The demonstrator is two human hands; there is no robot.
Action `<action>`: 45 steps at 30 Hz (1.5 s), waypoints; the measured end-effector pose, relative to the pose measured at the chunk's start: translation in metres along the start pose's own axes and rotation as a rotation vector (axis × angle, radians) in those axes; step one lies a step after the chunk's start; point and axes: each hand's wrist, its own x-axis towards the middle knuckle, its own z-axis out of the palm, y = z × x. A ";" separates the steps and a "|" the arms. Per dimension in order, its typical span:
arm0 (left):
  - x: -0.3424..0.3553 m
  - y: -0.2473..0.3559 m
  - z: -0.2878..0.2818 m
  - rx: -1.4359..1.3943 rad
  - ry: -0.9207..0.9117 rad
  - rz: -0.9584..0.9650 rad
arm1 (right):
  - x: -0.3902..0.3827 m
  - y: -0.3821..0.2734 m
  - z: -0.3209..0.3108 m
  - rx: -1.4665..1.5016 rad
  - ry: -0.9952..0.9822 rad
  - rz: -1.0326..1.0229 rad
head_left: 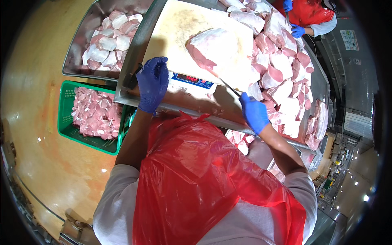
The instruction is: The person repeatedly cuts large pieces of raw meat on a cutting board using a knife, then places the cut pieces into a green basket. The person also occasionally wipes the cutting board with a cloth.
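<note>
Evidently, the big, rounded cut of raw pink meat with a pale fatty face [214, 47] lies on the cream rectangular cutting board [176, 25], just beyond the blue-and-white scale with a red lit display [191, 79], on the grey metal table [192, 107]. Judging by its bulk, it is probably heavy, soft and yielding, likely to sag if lifted by one end, and slippery where the surface looks moist. The broad, thick middle seems the safest place to hold, with a flat palm on top or support from beneath; the narrow near tip would offer little grip, and the knife is close to it. The blue-gloved left hand [153, 83] is apart from the meat, its fingers loosely bent inward; I cannot tell whether they pinch anything. The blue-gloved right hand [254, 112] has its fingers wrapped around the handle of the slim-bladed knife [231, 89], the blade pointing toward that tip.
</note>
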 end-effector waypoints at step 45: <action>-0.033 0.038 0.071 0.408 -0.442 0.630 | 0.067 -0.042 -0.044 0.963 0.447 0.086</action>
